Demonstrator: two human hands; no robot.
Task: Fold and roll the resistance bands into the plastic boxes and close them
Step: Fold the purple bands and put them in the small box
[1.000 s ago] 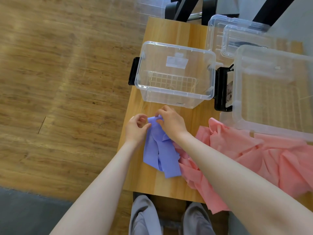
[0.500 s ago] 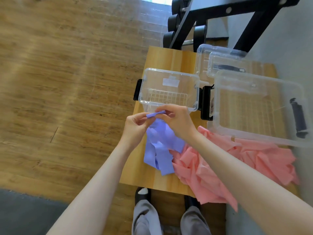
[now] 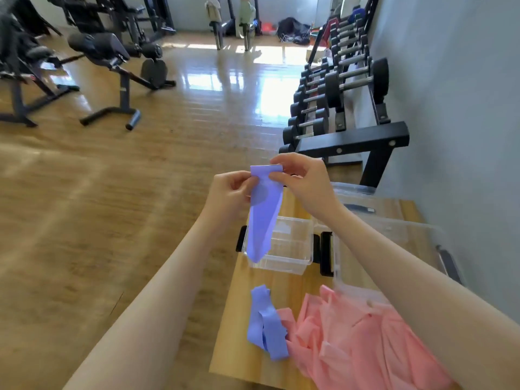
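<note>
Pinching the purple band's [image 3: 264,209] top edge w/ left hand [image 3: 229,192] & right hand [image 3: 302,182], letting it hang straight above the clear box [image 3: 292,243] at 12 o'clock, likely for folding.

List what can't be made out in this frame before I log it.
- Head view: whether the lifted purple band joins the purple heap on the table; no link shows.
- The pink bands run off the bottom edge; the right arm covers part.
- The large clear box is blurred and crossed by that arm; contents unclear.
- Fingertips of the left hand sit behind the band.
</note>
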